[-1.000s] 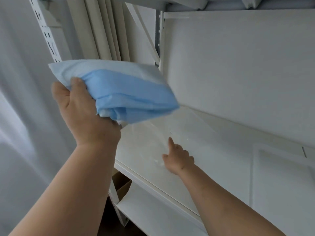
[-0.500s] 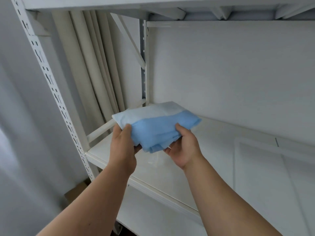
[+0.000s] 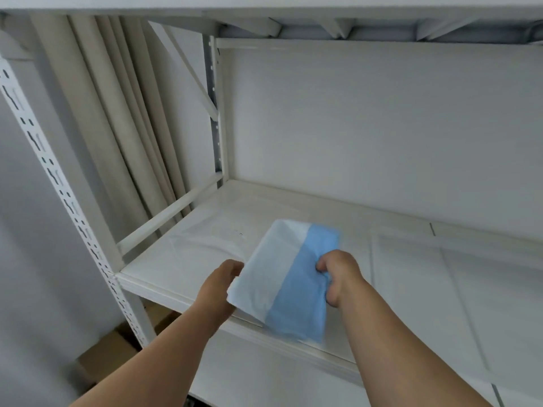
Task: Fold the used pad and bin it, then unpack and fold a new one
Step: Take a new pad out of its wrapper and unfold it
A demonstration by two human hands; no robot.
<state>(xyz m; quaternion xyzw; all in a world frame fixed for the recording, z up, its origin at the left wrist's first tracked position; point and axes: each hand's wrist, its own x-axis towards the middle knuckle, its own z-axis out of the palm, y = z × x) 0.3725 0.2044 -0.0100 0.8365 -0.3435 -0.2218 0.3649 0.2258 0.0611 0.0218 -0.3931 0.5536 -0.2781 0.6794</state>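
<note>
The folded pad [image 3: 289,277] is held over the front edge of the white shelf [image 3: 188,254], nearer its left end than its right, tilted so that its far end points toward the back wall [image 3: 382,127]; its left part is pale, almost white, and its right part is a stronger blue; whether its near end rests on the shelf edge or hangs just above it cannot be told, since that corner is blurred. The right hand [image 3: 338,277] grips the pad's right edge, fingers curled over the blue part with the thumb hidden beneath the fabric. The left hand [image 3: 220,286] is at the pad's left edge with its fingertips hidden under the pale corner; it touches the pad, but whether it pinches the fabric or only supports it from below I cannot tell. Both forearms run up from the bottom of the view, cut off there. The shelf's right end runs out of the picture; faint creases or seams cross its surface, and what they belong to is hard to make out. At the left a perforated upright post [image 3: 58,183] carries the front corner; behind it hang beige curtain folds [image 3: 123,118]. Below the shelf, at the lower left, part of a brown cardboard box [image 3: 111,345] shows, mostly hidden by the post and the left arm.
</note>
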